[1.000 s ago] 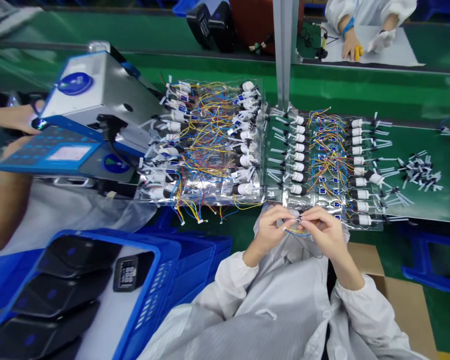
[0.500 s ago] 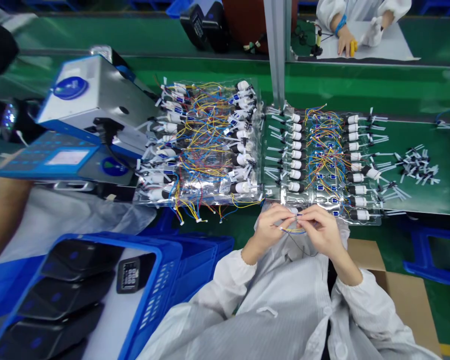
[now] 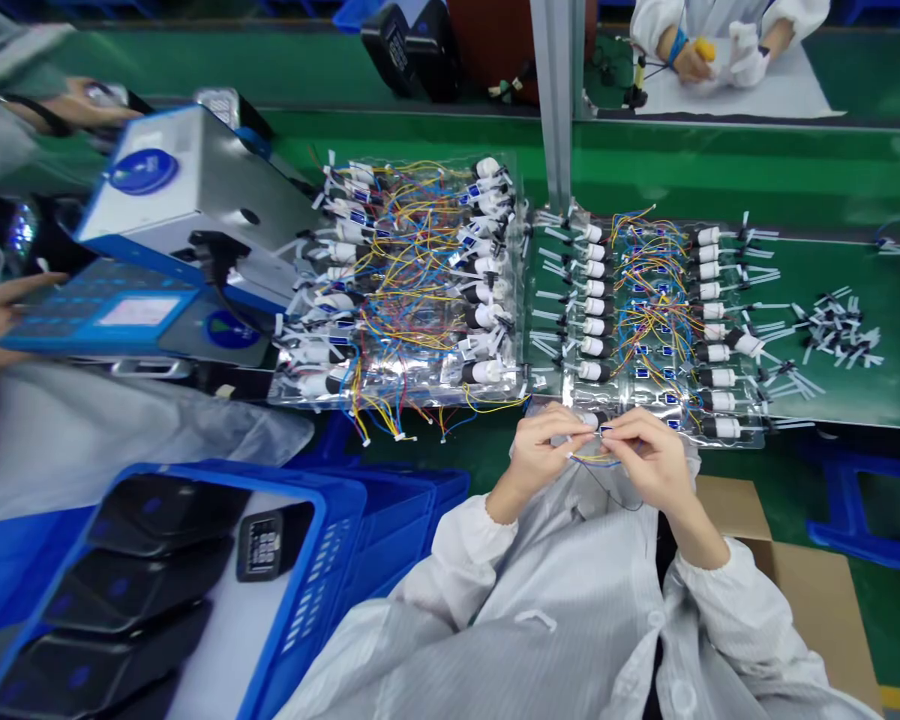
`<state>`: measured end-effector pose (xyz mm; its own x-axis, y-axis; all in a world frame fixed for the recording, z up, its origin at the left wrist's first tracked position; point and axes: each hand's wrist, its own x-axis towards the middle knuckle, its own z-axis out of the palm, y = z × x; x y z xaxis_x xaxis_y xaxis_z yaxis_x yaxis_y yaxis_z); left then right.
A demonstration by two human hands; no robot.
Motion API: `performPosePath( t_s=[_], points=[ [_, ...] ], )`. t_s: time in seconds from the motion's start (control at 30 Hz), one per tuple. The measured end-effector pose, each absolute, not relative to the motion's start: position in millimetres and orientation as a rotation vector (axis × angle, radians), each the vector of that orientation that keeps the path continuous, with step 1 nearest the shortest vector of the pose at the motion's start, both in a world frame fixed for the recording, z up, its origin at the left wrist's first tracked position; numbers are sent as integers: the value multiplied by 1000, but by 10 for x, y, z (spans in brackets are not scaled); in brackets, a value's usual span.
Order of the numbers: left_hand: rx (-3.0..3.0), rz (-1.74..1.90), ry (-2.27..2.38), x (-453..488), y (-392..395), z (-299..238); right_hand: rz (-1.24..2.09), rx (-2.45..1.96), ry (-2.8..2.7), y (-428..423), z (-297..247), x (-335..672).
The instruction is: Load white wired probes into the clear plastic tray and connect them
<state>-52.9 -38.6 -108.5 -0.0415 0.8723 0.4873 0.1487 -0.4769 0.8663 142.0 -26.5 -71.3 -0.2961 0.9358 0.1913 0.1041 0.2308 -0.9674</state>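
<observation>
My left hand [image 3: 541, 450] and my right hand [image 3: 649, 455] meet just in front of the bench edge, both pinched with fingertips almost touching. A small blue circuit board [image 3: 606, 429] shows at the right fingertips. Thin yellow and blue wires [image 3: 596, 461] loop below both hands; the left fingers pinch near them, though their exact hold is partly hidden. Just beyond my fingers lies a clear plastic tray [image 3: 622, 400] with rows of white-and-black cylindrical parts [image 3: 592, 371], small blue boards and coloured wires. One such white cylinder [image 3: 591, 420] sits right behind my left fingertips.
Left of my tray is another wired tray [image 3: 412, 375], then a grey-blue machine [image 3: 195, 200]. Loose black parts with white strips [image 3: 840, 330] lie right. A blue crate [image 3: 330, 560] holds black devices. A metal post [image 3: 553, 100] rises behind. Co-workers' hands show far right [image 3: 694, 62] and left.
My hands stay pinched together, with the blue board shifted slightly right. At upper left a co-worker's hand has come in by the machine. The co-worker opposite has lifted the yellow object.
</observation>
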Motion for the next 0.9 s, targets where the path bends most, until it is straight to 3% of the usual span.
performPosePath(
  t_s=[0.4, 0.67, 0.9],
  points=[
    [1599, 1586, 1063, -516, -394, -1161, 1220, -973, -1582, -272, -748, 1349],
    [1309, 1546, 1167, -496, -527, -1010, 773, -1026, -1969, -58, -840, 1570],
    [958, 1523, 1415, -437, -142, -1283, 768, -1036, -2045, 21, -800, 1726]
  ],
)
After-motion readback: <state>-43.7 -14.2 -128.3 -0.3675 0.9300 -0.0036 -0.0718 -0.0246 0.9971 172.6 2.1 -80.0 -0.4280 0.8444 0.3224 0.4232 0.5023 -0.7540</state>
